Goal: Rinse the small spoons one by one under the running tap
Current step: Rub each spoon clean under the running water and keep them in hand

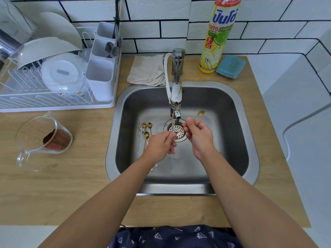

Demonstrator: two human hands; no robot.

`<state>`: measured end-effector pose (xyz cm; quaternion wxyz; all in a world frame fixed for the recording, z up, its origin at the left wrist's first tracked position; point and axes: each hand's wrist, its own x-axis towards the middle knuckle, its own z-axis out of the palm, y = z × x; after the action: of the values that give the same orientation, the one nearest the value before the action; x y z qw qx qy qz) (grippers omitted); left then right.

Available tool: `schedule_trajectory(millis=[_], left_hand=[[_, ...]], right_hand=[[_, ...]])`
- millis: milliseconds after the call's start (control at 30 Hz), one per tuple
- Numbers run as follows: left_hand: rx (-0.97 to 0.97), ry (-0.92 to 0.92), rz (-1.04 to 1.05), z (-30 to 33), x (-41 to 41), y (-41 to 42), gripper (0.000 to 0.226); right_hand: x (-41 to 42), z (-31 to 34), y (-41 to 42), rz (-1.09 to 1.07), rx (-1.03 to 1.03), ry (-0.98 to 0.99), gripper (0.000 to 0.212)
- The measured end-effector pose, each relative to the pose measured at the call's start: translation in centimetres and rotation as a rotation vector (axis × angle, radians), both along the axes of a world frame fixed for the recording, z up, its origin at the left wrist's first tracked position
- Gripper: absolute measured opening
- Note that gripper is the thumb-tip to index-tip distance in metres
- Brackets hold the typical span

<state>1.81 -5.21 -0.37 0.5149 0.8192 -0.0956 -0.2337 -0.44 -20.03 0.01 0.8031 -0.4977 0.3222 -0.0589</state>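
Right grip [196, 133] pinching gold spoon [194, 119], left grip [162, 144] curled

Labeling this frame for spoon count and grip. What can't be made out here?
Head view only:
- Spoon pile on the sink floor: left hand and forearm cover the handles, so no exact count.
- Held spoon: its handle end is hidden between the fingers of the left hand and right hand; whether the left hand pinches it is unclear.
- Cutlery holder: contents too small to identify.
- Detergent bottle: top cut off by the frame edge.
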Motion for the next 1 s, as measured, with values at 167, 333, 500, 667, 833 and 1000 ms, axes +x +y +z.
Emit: schedule_trajectory(millis=[167, 333, 500, 667, 833, 1000], left_hand=[[-0.029, 0.099, -0.042, 0.4, -0.4, -0.6, 0.035], [0.009, 0.151, 0.013, 0.3, -0.3, -0.6, 0.042], [0.233, 0.143, -0.044, -0.7, 0.5, 1.1, 0.057], [0.766, -0.037, 0.064, -3.9, 3.8, 4.0, 0.032], [0.856, 0.043, 0.054, -5.6, 4.5, 4.2, 0.034], [0.907, 0.023, 0.058, -5.7, 4.9, 4.6, 0.024]], right_hand=[[0.0, 0.0, 0.6, 0.133, 0.226, -0.058, 0.031], [0.4, -0.3, 0.7, 0.025, 0.418, -0.089, 0.034], [0.3, -0.9, -0.3, -0.050, 0.484, -0.088, 0.031], [-0.2, -1.0, -0.5, 0.021, 0.511, -0.040, 0.020], [-0.3, -1.1, -0.3, 0.058, 0.566, -0.039, 0.020], [-0.4, -1.1, -0.5, 0.062, 0.592, -0.033, 0.030]])
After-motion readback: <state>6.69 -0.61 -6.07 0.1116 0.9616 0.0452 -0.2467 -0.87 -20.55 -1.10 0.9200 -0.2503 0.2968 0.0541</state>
